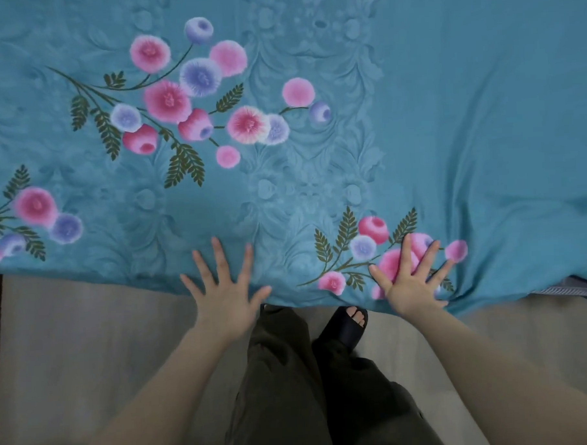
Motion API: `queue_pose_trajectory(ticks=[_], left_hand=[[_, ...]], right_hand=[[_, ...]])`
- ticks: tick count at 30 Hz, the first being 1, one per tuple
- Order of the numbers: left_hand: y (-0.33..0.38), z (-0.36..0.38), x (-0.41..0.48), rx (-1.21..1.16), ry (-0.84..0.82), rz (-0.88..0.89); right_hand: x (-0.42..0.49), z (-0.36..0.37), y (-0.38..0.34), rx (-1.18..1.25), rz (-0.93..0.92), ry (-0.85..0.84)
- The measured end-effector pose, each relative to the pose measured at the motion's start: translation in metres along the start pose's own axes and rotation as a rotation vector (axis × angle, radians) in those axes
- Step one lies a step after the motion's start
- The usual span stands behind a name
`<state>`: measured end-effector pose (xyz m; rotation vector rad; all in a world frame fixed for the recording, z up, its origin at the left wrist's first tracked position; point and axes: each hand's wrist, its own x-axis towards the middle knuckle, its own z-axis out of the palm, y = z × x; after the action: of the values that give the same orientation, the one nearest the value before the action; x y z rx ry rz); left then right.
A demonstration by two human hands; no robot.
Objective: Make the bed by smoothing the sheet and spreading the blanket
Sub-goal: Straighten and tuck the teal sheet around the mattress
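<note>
Teal flowered blanket point(316, 154) lies spread over the bed, its near edge draped under both hands. Left hand point(226, 292) flat on the edge, fingers splayed. Right hand point(412, 284) likewise flat and splayed, on a pink flower print. Below the hands: dark trousers point(286, 391), black sandal point(348, 324), pale floor point(89, 349).

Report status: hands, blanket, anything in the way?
Left hand open, fingers spread at near edge of teal floral blanket. Right hand open, flat on it. Creases at right; nothing blocking.
</note>
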<state>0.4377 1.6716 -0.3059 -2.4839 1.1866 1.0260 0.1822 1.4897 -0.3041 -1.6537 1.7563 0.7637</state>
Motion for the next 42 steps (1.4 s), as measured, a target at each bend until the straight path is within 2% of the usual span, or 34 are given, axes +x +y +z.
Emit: queue_pose_trajectory(ticks=[3, 5, 7, 8, 10, 13, 17, 23, 27, 29, 31, 34, 36, 38, 42], left_hand=[[0.029, 0.003, -0.012, 0.081, -0.104, 0.261], [0.050, -0.005, -0.009, 0.007, -0.177, 0.507], [0.068, -0.019, 0.003, -0.045, -0.130, 0.661], [0.075, -0.026, 0.013, -0.039, -0.052, 0.662], [0.085, -0.041, 0.039, -0.049, 0.087, 0.527], [0.095, -0.055, 0.072, -0.008, 0.087, 0.346], [0.112, -0.042, 0.074, 0.149, -0.004, 0.409], [0.154, 0.006, 0.019, 0.288, -0.011, 0.502], [0.186, 0.030, -0.019, 0.361, -0.063, 0.491], [0.203, 0.043, -0.031, 0.337, -0.067, 0.462], [0.222, 0.054, -0.041, 0.292, -0.082, 0.427], [0.257, 0.064, -0.053, 0.244, -0.081, 0.435], [0.287, 0.066, -0.056, 0.236, -0.062, 0.494], [0.321, 0.064, -0.059, 0.207, -0.005, 0.568], [0.387, 0.061, -0.060, 0.084, 0.228, 0.662]], right_hand=[[0.000, -0.004, -0.002, -0.001, 0.047, -0.017], [0.002, -0.010, -0.007, -0.032, 0.068, -0.059], [0.002, -0.013, -0.008, -0.041, 0.071, -0.094], [0.002, -0.014, -0.008, -0.038, 0.064, -0.104], [0.001, -0.015, -0.008, -0.021, 0.050, -0.120], [0.002, -0.016, -0.006, -0.025, 0.031, -0.139], [0.013, -0.014, 0.004, -0.015, -0.031, -0.182], [0.017, -0.019, 0.015, -0.006, -0.160, -0.244], [0.020, -0.050, 0.032, 0.067, -0.309, -0.384], [0.024, -0.076, 0.057, 0.147, -0.419, -0.315], [0.028, -0.099, 0.097, 0.383, -0.440, -0.094], [0.038, -0.125, 0.183, 0.623, -0.295, 0.377], [0.050, -0.136, 0.246, 0.635, -0.151, 0.556], [0.066, -0.144, 0.301, 0.523, -0.071, 0.577], [0.096, -0.161, 0.371, 0.154, -0.116, 0.515]])
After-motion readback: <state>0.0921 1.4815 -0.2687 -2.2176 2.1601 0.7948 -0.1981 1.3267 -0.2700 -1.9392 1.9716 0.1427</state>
